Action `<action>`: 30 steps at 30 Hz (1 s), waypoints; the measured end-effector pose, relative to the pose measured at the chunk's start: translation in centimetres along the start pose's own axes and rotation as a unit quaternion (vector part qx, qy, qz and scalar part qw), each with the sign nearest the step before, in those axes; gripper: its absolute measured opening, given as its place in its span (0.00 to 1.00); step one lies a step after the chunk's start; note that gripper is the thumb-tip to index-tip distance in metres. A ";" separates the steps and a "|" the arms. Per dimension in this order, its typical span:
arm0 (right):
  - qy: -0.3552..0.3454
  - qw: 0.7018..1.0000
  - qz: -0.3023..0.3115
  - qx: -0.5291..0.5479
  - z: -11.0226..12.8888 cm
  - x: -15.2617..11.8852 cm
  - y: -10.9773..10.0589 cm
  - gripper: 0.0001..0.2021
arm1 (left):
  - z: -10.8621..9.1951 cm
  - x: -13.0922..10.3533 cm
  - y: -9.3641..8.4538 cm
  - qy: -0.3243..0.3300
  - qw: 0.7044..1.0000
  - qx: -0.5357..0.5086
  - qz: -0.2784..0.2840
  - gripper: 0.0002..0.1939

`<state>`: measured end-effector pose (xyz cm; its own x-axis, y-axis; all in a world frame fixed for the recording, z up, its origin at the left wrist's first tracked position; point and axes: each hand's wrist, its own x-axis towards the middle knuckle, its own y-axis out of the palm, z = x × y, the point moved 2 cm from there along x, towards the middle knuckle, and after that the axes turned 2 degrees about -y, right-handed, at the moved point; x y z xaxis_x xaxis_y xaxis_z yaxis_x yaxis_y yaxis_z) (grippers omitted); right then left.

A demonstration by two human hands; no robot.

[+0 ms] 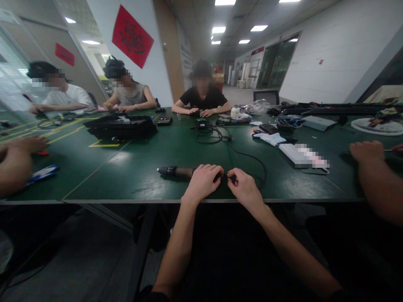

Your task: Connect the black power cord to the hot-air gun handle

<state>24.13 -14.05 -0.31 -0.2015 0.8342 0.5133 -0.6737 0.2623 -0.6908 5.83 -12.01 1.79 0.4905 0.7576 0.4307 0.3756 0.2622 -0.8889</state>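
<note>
An electric screwdriver (181, 172) lies near the front edge of the green table, its metal tip facing left. My left hand (204, 179) is wrapped over the rear end of its body. Just to the right, my right hand (244, 186) pinches the dark end of a black cable (263, 165) close to the back of the screwdriver. Between my fingertips a small dark connector (224, 175) shows; whether it is seated in the screwdriver I cannot tell. The cable curves back to a coil by a black adapter (201, 125).
A black tray (122, 129) stands at the back left. Gloves (270, 138), a white box (294, 154) and a white fan grille (376, 126) lie to the right. Other people's arms (15, 163) (374, 176) rest on both sides; a person (203, 98) sits opposite.
</note>
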 end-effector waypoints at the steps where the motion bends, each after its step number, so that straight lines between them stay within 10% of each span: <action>1: 0.000 1.000 0.001 0.001 0.0 0.0 0.0 0.06 | 0.0 0.0 0.0 -0.002 1.000 0.001 0.001 0.06; 30: -0.003 1.000 -0.001 0.003 0.1 0.0 0.0 0.05 | 0.1 -0.1 0.0 -0.002 1.000 -0.005 -0.006 0.05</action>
<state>24.06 -14.10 -0.30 -0.2039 0.8305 0.5183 -0.6781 0.2620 -0.6866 5.74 -12.03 1.80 0.4823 0.7574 0.4401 0.3886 0.2653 -0.8824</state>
